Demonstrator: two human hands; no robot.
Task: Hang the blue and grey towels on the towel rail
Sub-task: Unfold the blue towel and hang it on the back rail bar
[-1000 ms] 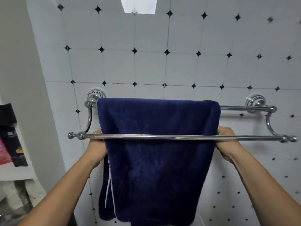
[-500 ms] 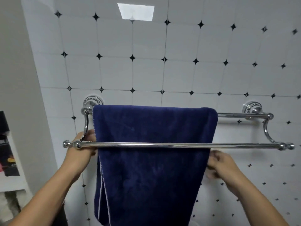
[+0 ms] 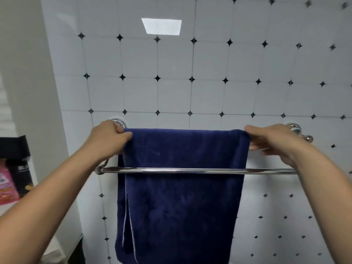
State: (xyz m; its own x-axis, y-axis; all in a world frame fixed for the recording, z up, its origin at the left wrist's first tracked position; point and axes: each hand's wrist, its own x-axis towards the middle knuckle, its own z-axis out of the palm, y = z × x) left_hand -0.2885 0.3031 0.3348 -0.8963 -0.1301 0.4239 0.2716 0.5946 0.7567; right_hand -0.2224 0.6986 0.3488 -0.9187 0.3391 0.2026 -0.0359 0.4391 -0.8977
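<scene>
A dark blue towel hangs folded over the back bar of a chrome double towel rail on the tiled wall. The front bar crosses in front of the towel. My left hand grips the towel's top left corner at the back bar. My right hand pinches the top right corner at the same height. The back bar itself is hidden by the towel and my hands. No grey towel is in view.
White wall tiles with small black diamonds fill the background. At the left, a shelf edge carries a black box and a pink packet. The rail's right mount shows behind my right hand.
Both hands have risen from below the front bar to the towel's top corners on the back bar. The view has tilted slightly downward.
</scene>
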